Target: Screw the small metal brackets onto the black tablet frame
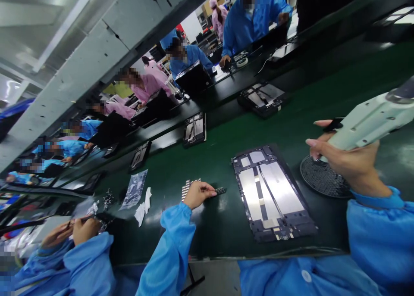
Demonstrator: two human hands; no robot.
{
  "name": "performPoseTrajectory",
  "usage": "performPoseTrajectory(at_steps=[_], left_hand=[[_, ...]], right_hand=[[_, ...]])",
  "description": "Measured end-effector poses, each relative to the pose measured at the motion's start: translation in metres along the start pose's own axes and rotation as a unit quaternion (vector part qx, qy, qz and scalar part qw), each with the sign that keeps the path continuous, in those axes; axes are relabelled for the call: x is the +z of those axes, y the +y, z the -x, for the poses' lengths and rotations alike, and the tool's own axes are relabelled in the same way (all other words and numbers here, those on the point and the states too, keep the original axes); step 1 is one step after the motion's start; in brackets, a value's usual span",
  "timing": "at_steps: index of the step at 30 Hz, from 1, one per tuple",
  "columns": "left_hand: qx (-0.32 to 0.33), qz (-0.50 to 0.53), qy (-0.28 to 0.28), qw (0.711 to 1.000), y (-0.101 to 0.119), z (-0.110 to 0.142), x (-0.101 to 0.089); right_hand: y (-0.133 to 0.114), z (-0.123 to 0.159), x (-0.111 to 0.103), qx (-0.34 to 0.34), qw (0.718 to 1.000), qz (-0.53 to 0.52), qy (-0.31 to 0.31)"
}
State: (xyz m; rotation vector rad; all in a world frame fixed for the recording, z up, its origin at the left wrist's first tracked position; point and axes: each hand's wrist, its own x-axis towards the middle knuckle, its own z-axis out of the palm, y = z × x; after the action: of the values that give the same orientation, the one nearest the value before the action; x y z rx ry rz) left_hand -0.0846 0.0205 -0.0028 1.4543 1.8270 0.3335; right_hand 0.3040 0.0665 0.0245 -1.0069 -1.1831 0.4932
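Observation:
My left hand [196, 194] is closed, thumb and fingers pinching one end of a small dark speckled strip [221, 191] just above the table. Beneath and behind that hand lie several silvery strips [186, 188], partly hidden. To its right, an opened tablet [274, 192] lies flat, its silver battery panels and dark ribbon cables facing up. My right hand [351, 164] wraps round a pale green electric screwdriver [365, 119], whose tip is hidden. A round black dish [318, 179] filled with small dark pieces sits partly behind that hand.
A clear plastic bag [134, 189] and torn white paper [142, 207] lie on the green table [213, 235]. Other opened devices [195, 129] stand along its far side. At left, a co-worker's hands [76, 230] handle something dark. Several people in blue or pink work opposite.

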Motion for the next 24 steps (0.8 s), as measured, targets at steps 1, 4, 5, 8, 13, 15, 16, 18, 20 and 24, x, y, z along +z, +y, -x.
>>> performPoseTrajectory(at_steps=[1,4,5,8,13,15,16,18,20,24], left_hand=[[0.009,-0.023,0.005,1.0,0.002,-0.001,0.0],[0.039,-0.094,0.042,0.994,0.009,-0.001,0.0],[0.049,-0.114,0.056,0.991,0.01,0.0,0.001],[0.078,-0.159,0.087,0.98,0.006,0.009,0.007],[0.282,-0.258,0.23,0.895,-0.016,0.035,0.029],[0.326,-0.24,0.285,0.869,-0.018,0.045,0.042],[0.325,-0.216,0.296,0.871,-0.016,0.049,0.048],[0.302,-0.15,0.288,0.897,-0.006,0.053,0.061],[0.276,-0.079,0.254,0.923,0.006,0.05,0.072],[0.214,0.081,0.198,0.953,0.024,0.032,0.079]], right_hand=[[0.0,0.0,0.0,-0.007,1.0,0.004,-0.001],[-0.002,-0.001,0.0,-0.022,1.0,0.003,-0.016],[-0.003,-0.001,0.0,-0.023,1.0,-0.002,-0.021],[-0.004,-0.002,0.0,-0.029,0.999,-0.001,-0.029],[0.0,-0.001,0.0,-0.019,0.999,0.003,-0.029],[0.001,-0.001,0.0,-0.019,0.999,-0.002,-0.03],[0.001,-0.001,0.0,-0.018,0.999,-0.005,-0.03],[0.0,-0.001,0.0,-0.011,0.999,-0.013,-0.028],[-0.001,0.0,0.0,0.007,0.999,-0.024,-0.029],[-0.006,0.004,0.001,0.028,0.998,-0.047,-0.043]])
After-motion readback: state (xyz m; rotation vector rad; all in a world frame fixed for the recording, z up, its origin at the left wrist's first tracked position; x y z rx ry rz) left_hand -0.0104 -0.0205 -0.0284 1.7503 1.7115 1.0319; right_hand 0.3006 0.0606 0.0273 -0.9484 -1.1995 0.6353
